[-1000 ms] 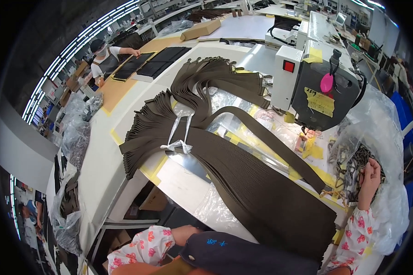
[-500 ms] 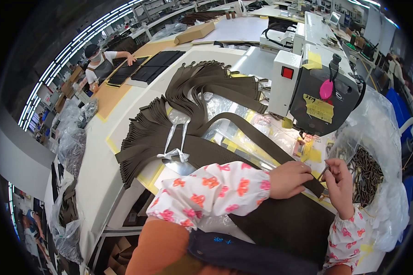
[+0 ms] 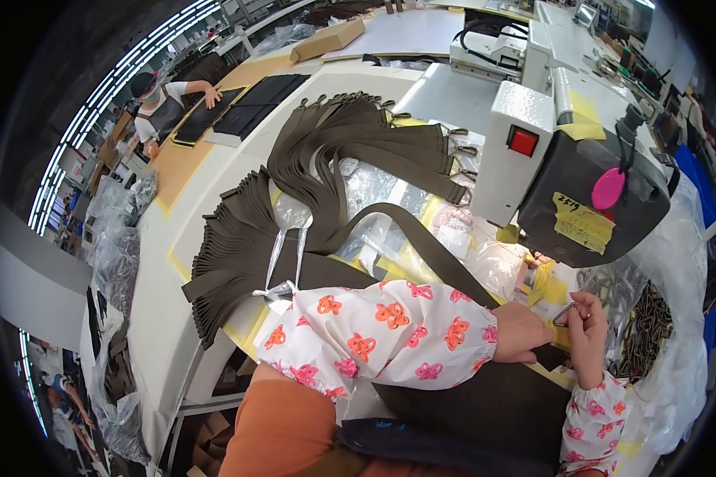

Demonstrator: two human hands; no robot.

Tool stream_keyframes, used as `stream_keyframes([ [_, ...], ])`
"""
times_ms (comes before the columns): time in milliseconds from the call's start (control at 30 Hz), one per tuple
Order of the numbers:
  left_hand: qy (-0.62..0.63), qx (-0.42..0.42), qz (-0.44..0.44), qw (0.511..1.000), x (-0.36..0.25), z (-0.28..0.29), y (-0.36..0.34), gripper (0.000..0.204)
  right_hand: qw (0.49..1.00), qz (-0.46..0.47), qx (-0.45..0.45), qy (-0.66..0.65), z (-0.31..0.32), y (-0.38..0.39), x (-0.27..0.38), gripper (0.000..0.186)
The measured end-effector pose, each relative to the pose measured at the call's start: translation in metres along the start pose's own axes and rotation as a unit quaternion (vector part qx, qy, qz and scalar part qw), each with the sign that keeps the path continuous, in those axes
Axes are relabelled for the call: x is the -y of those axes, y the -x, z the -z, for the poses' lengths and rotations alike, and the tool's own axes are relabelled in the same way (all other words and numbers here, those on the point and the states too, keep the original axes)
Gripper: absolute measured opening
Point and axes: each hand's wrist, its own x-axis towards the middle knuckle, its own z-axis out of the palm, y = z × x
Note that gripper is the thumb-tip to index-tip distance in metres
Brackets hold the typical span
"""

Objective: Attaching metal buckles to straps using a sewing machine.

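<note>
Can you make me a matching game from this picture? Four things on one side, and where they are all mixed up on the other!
Things:
1. Metal ring
2. Pink oval tag
3. Red switch
4. White tie

Places:
A. On the machine's white box
B. Lying across the dark straps
C. Between the fingertips of the person's right hand
D. Against the machine's black cover

Right pairs: 1-C, 2-D, 3-A, 4-B
</note>
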Motion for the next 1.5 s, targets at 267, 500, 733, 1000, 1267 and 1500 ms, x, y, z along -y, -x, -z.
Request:
stream_keyframes([
  [267,0.107,-0.109,0.098,0.983,0.022,0.037,0.021,0.024,0.993,0.007,0.058,0.102,-0.001,0.012,0.003,0.022],
  [500,0.024,-0.132,0.104,0.986,0.024,0.038,0.024,0.015,0.992,0.035,0.062,0.108,-0.03,-0.005,0.027,0.026],
  [733,0.068,-0.07,0.134,0.986,0.018,0.046,0.025,0.015,0.951,0.144,0.001,0.274,-0.042,-0.016,0.013,0.019],
  [1000,0.133,-0.03,0.186,0.973,0.014,0.043,0.019,0.018,0.934,0.228,-0.027,0.274,-0.047,-0.01,0.011,0.021],
  [1267,0.143,-0.101,0.161,0.971,0.018,0.042,0.018,0.02,0.989,0.145,-0.01,0.029,-0.056,-0.006,0.016,0.02],
  [1500,-0.073,-0.139,0.097,0.983,0.017,0.035,0.018,0.025,0.974,-0.125,0.128,-0.139,-0.046,-0.009,0.024,0.027],
])
